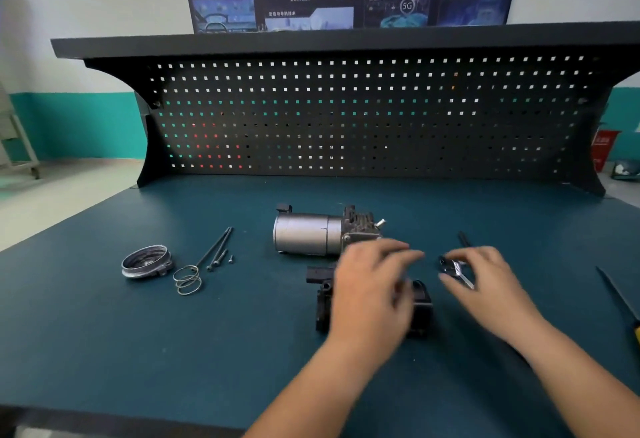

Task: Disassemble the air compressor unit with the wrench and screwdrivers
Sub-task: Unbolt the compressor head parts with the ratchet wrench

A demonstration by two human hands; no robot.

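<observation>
The air compressor's silver motor cylinder point(306, 238) lies on its side mid-bench, a dark finned head at its right end. In front of it sits a black plastic block point(420, 306), partly hidden under my left hand point(372, 285), which hovers blurred above it with fingers spread. My right hand point(485, 281) is to the right, fingers curled around a shiny metal wrench point(459, 269). Removed parts lie to the left: a round metal cap point(147, 262), a coil spring point(187, 279), two long bolts point(214, 246) and short screws.
A screwdriver point(620, 297) with a yellow handle lies at the right edge of the blue-green bench point(138, 351). A dark rod point(463, 238) rests behind my right hand. A black pegboard point(363, 119) with a shelf stands at the back.
</observation>
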